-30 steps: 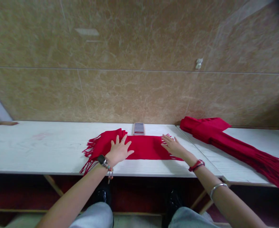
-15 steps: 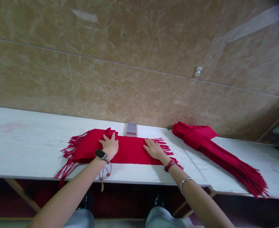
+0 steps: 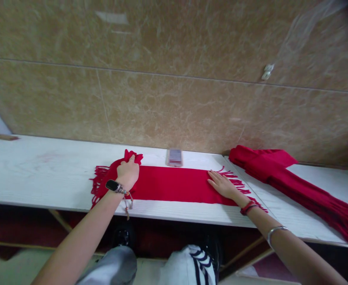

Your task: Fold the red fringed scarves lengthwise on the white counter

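A red fringed scarf (image 3: 174, 184) lies stretched along the white table (image 3: 43, 174) in front of me. My left hand (image 3: 128, 173) is closed on a bunched fold of the scarf near its left, fringed end, lifting the cloth a little. My right hand (image 3: 223, 185) lies flat and open on the scarf's right part, fingers spread, just beside the right fringe. A watch and bead bracelet are on my left wrist, a red cord and a silver bangle on my right.
A phone (image 3: 174, 156) lies flat by the wall just behind the scarf. A second red scarf (image 3: 283, 176) lies loosely across the adjoining table (image 3: 325, 178) at the right. A marble wall (image 3: 174, 79) rises right behind the tables.
My left hand went from flat on the scarf to a closed grip on a bunched fold at its left end. My right hand stays flat near the right fringe. The view shifted.
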The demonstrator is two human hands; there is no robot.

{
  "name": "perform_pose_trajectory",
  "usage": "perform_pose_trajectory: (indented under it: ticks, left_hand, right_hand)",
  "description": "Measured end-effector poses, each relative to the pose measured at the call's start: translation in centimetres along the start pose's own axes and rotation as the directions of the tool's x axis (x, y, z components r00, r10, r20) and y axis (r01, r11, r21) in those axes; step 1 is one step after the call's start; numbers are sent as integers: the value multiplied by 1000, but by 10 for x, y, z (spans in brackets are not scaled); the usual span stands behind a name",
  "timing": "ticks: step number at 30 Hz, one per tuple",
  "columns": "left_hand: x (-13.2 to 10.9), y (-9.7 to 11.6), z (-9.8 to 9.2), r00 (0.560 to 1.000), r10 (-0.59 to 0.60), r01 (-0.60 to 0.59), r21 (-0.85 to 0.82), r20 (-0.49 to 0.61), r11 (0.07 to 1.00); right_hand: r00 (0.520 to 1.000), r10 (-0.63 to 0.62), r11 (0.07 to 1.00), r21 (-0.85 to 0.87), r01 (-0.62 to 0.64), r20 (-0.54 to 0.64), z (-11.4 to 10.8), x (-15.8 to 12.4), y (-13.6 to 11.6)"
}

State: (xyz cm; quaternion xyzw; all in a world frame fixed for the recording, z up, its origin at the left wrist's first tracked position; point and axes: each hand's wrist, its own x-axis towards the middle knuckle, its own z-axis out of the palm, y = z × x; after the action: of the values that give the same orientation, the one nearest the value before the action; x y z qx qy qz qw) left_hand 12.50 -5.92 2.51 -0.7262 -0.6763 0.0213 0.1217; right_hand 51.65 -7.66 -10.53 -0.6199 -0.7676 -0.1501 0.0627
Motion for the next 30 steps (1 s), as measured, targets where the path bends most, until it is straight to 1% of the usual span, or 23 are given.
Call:
perform_pose_trajectory:
  ticks: [2,4,5,7,10,12,17,20,22,24,26,27,29,30]
  left_hand:
    - [3,-18,7,999,-24,23,26,45,999]
    - [7,-32,21,993,-15,13,19,121,1000]
    - [8,-37,30,988,-3,2,3,153,1000]
    - [12,-47,49,987,24,-18,-39,161,999]
    - [18,-64,73,995,73,-69,-68,68,995]
    - [23,-78,83,995,95,-94,-44,28,995]
    - [42,-111,92,986,165,-165,-9,29,986]
    - [52,-120,93,987,156,-156,-8,44,988]
    - [55,-118,89,990,125,-126,7,66,992]
    - [53,-105,80,993,96,-100,46,74,994]
    - [48,-79,69,993,111,-113,64,43,991]
    - [45,-63,64,989,150,-150,30,0,988]
    - [40,-26,57,979,203,-206,-105,-38,973]
    - [38,-9,57,969,243,-246,-164,-42,955]
  right_hand:
    - [1000,-2,1000,15,2,-11,6,-10,21]
    - [999,-39,999,24,40,-23,12,-17,37]
    - [999,-47,999,26,48,-27,14,-19,41]
    - [999,-39,999,30,40,-31,17,-21,45]
    - [999,-13,999,40,15,-35,15,-20,42]
    - [1000,-9,999,44,11,-24,12,-19,38]
    - [1000,12,999,42,-13,18,3,-11,19]
    - [999,16,999,43,-18,33,-2,-8,9]
    - [998,23,999,21,-24,65,-8,-8,5]
    - [995,37,999,-15,-36,98,-17,-6,-2]
    - [994,60,997,-45,-56,89,-31,1,-16]
    - [995,69,997,-46,-66,68,-39,7,-28]
    - [997,75,997,-4,-75,-3,-55,23,-61]
    - [999,48,998,43,-48,-19,-61,32,-81]
